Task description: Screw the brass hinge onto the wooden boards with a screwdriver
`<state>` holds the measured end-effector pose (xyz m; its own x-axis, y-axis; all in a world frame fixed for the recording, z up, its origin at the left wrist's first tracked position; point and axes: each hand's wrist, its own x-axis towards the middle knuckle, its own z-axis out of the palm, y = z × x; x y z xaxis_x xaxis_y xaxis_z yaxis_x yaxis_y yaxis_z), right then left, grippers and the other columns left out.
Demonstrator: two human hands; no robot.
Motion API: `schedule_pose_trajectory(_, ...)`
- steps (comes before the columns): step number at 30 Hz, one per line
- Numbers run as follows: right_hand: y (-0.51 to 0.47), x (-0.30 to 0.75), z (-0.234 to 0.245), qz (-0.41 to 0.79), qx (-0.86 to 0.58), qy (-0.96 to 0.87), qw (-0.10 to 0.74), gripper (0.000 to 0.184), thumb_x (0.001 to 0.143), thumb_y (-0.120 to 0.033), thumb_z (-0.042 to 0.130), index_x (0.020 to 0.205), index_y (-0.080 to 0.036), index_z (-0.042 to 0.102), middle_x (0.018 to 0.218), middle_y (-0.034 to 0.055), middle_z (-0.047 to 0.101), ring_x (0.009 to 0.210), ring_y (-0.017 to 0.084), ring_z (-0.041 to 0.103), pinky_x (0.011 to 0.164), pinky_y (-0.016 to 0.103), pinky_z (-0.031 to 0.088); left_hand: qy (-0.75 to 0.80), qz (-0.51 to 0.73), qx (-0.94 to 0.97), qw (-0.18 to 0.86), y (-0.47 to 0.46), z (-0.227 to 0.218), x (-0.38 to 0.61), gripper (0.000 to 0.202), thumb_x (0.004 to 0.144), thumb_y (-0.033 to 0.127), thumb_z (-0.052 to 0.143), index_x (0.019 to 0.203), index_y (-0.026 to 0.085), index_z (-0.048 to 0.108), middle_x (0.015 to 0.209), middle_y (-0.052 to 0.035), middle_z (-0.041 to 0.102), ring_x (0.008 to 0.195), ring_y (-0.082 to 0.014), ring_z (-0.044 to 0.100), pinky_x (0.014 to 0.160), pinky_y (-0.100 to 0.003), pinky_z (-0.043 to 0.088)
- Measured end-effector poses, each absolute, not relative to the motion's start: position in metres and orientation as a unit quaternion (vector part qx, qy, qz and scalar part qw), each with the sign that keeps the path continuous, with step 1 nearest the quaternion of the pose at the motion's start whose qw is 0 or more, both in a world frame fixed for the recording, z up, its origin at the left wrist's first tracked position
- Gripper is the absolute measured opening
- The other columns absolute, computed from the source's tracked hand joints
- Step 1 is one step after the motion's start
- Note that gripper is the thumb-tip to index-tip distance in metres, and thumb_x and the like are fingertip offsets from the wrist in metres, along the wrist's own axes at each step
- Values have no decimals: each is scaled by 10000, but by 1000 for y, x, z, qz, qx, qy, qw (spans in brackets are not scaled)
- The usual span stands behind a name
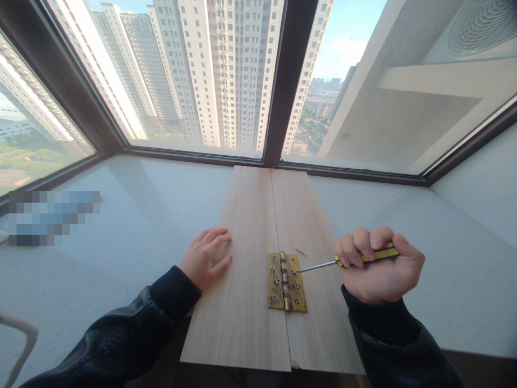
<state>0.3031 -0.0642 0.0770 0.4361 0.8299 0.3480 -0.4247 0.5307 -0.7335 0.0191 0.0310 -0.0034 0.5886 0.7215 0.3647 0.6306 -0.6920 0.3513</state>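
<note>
Right hand [379, 267] grasps screwdriver [355, 259], tip on brass hinge [285, 282]. Left hand [205, 256], released, lies flat at the boards' [242, 302] left edge; worktop [133, 242] beyond.

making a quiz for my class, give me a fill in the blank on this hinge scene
1. The right hand holds a ____ with a yellow and black handle.
2. The brass hinge spans the seam between two wooden ____.
3. The left hand rests flat on the ____ board.
4. A loose ____ lies just above the tool's shaft.

Missing words: screwdriver; boards; left; screw
</note>
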Motion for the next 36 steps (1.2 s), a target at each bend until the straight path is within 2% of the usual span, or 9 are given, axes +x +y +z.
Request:
schedule_pose_trajectory(5, -65, 305, 73, 369, -314, -330, 810, 402, 683, -441, 617, 602, -146, 356, 493, -36, 279, 375, 106, 327, 356, 235, 322, 383, 239, 887, 93, 30, -2, 19, 306, 798, 293, 496, 1081, 177, 511, 1218, -96, 474, 1143, -240, 397, 932, -433, 375)
schedule_pose_trajectory(10, -73, 297, 72, 331, -362, -276, 826, 369, 794, -476, 614, 779, -117, 531, 682, 11, 448, 620, 142, 507, 558, 287, 444, 382, 238, 888, 92, 30, -2, 18, 306, 795, 292, 501, 1078, 175, 514, 1214, -94, 477, 1146, -237, 393, 941, -430, 371)
schedule_pose_trajectory(13, -81, 287, 74, 322, -340, -280, 838, 321, 820, -451, 587, 829, -134, 536, 651, -10, 406, 588, 101, 458, 559, 254, 429, 384, 236, 888, 94, 30, -3, 18, 310, 796, 294, 501, 1083, 178, 512, 1220, -91, 473, 1149, -236, 391, 942, -428, 371)
schedule_pose_trajectory(16, -82, 285, 75, 327, -293, -318, 840, 300, 811, -392, 547, 667, -152, 438, 524, -38, 291, 446, 73, 344, 456, 209, 368, 384, 239, 887, 93, 30, -3, 18, 311, 795, 294, 502, 1083, 180, 513, 1222, -92, 472, 1147, -239, 391, 938, -432, 373)
schedule_pose_trajectory(19, -77, 297, 78, 416, -279, -381, 778, 370, 775, -373, 520, 541, -139, 355, 402, -45, 179, 331, 79, 248, 365, 230, 333, 381, 241, 888, 93, 29, -3, 19, 310, 791, 293, 504, 1080, 181, 515, 1216, -96, 478, 1142, -246, 395, 928, -440, 378)
schedule_pose_trajectory(22, -73, 308, 81, 479, -282, -419, 718, 377, 683, -422, 602, 547, -144, 386, 371, -49, 195, 313, 90, 260, 348, 262, 343, 381, 240, 888, 95, 29, -2, 19, 305, 792, 291, 500, 1077, 184, 515, 1212, -96, 480, 1142, -249, 397, 919, -444, 385)
schedule_pose_trajectory(26, -76, 301, 81, 419, -305, -375, 769, 321, 722, -417, 655, 713, -146, 482, 619, -6, 425, 550, 117, 466, 517, 276, 437, 383, 237, 887, 96, 29, -1, 19, 301, 792, 289, 500, 1074, 185, 514, 1214, -96, 478, 1140, -247, 400, 917, -442, 387)
schedule_pose_trajectory(30, -83, 276, 73, 299, -342, -317, 833, 317, 855, -436, 566, 932, -128, 554, 795, 26, 462, 725, 124, 506, 677, 291, 454, 387, 236, 886, 95, 30, -2, 19, 305, 792, 292, 504, 1077, 184, 513, 1218, -91, 475, 1145, -238, 396, 929, -432, 382)
schedule_pose_trajectory(36, -79, 267, 70, 227, -300, -333, 865, 344, 809, -463, 551, 698, -153, 453, 530, -33, 308, 441, 75, 339, 425, 198, 343, 382, 239, 888, 92, 29, -3, 19, 309, 793, 294, 503, 1082, 184, 509, 1221, -98, 473, 1148, -246, 393, 925, -444, 383)
